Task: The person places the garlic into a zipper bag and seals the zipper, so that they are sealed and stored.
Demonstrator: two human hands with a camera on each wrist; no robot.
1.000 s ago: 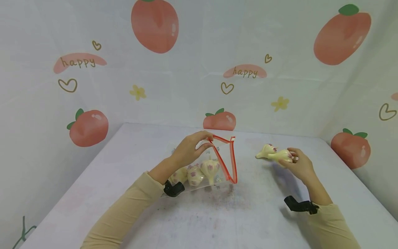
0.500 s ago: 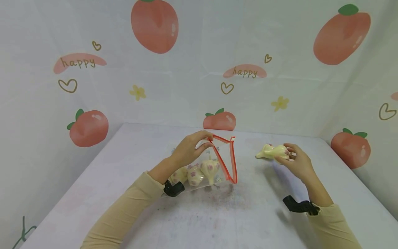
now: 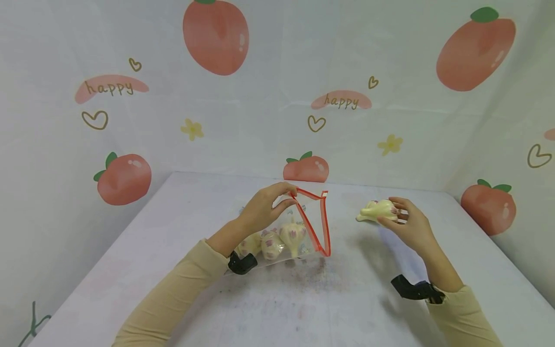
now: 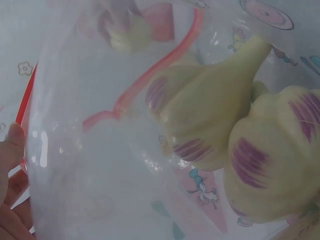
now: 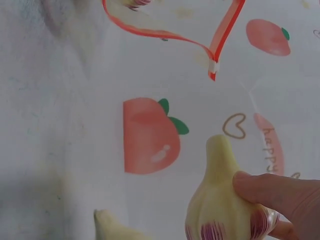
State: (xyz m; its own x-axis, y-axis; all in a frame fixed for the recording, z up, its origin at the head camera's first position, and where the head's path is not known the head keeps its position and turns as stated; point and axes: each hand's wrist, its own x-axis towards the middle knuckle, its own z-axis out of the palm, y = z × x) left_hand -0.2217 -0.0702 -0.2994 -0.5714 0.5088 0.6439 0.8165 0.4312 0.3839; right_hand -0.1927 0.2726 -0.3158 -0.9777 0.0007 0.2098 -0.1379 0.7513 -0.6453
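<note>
My left hand [image 3: 262, 208] pinches the red-edged mouth of a clear zip bag [image 3: 314, 212], which stands open toward the right. Several garlic bulbs [image 3: 293, 236] with purple streaks lie inside it; the left wrist view shows two bulbs [image 4: 272, 155] close up through the plastic. On the right, my right hand [image 3: 412, 224] holds another garlic bulb [image 3: 379, 210] between thumb and fingers, its stem pointing left. That held bulb [image 5: 220, 195] is seen stem-up in the right wrist view. Behind it a loose garlic bulb [image 3: 361, 218] lies on the table, mostly covered in the head view.
The white table [image 3: 277, 303] carries dark specks near its middle. A white cloth [image 3: 260, 120] printed with red fruit and lettering hangs behind and along both sides. Black wrist cameras [image 3: 243, 263] sit at both cuffs.
My right hand has moved left with the garlic bulb, which now overlaps the loose one more in the head view. The left hand and the bag stay in place.
</note>
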